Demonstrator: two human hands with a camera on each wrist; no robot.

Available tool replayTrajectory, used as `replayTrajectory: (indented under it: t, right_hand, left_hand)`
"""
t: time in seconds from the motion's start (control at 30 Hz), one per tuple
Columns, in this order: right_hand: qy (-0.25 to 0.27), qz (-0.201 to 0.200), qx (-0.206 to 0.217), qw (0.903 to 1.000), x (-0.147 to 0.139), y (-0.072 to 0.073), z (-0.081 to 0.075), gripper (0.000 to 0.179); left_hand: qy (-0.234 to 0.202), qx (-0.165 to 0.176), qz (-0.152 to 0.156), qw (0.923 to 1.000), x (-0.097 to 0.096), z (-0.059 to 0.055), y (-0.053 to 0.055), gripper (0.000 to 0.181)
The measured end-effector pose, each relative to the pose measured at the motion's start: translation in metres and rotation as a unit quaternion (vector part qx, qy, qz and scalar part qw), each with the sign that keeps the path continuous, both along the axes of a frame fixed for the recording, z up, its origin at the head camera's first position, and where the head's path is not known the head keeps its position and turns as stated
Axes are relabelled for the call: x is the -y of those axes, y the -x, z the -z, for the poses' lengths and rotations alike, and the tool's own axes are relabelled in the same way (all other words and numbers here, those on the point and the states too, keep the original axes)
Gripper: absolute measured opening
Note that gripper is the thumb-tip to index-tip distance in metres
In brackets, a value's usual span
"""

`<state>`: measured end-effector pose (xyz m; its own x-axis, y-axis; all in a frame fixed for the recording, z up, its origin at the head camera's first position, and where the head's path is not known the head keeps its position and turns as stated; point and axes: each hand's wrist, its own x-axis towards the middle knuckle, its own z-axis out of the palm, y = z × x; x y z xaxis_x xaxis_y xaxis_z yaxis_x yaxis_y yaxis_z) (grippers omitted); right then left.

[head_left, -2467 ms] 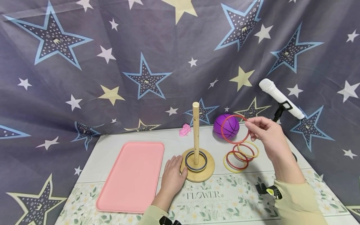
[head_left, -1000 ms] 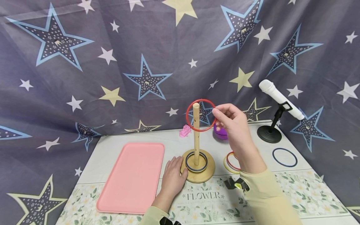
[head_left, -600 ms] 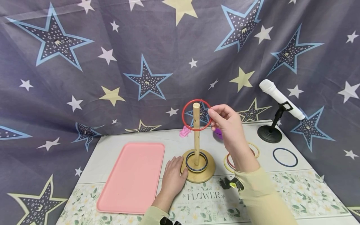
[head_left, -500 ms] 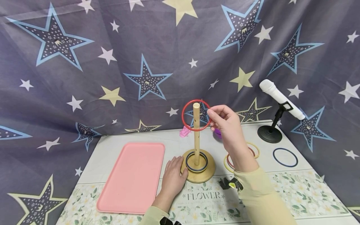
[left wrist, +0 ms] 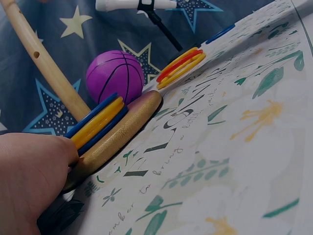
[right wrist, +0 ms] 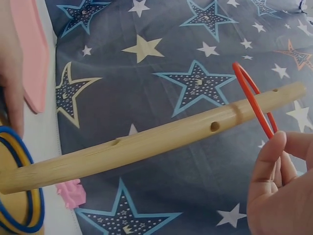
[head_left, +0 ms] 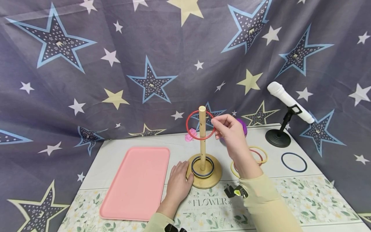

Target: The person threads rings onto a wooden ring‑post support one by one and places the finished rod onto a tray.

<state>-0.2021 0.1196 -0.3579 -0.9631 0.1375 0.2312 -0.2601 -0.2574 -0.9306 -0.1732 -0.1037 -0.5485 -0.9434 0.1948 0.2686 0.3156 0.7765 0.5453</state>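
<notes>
My right hand [head_left: 232, 133] pinches a red ring [right wrist: 251, 95] between thumb and fingertips. This ring encircles the upper part of an upright wooden post [head_left: 202, 148], tilted, its near side crossing in front of the post just below the top. A round wooden base [head_left: 214, 175] carries the post. Stacked low around it are a blue ring [left wrist: 93, 115], a yellow ring [left wrist: 100, 122] and another blue ring [left wrist: 105, 132]. My left hand [head_left: 179, 183] rests on the left edge of the base, fingers extended.
Behind my right forearm lie several yellow and red rings [head_left: 262, 149]. Farther right are a blue ring [head_left: 306, 166] and a white microphone [head_left: 290, 98] on a black stand [head_left: 277, 138]. A purple ball [left wrist: 115, 78] and pink toy [head_left: 189, 135] sit behind. A pink tray [head_left: 136, 183] lies left.
My right hand has carried the red ring left from above the loose rings to the post, then lowered it slightly around the post's top. The left hand stays on the base.
</notes>
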Motion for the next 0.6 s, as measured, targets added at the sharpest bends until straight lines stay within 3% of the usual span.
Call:
replayTrajectory:
  t: [0.6]
  right_hand:
    - [-0.011, 0.003, 0.065, 0.9978, 0.000, 0.003, 0.045, 0.017]
  left_hand:
    - [0.005, -0.012, 0.004, 0.9999, 0.000, -0.001, -0.001, 0.055]
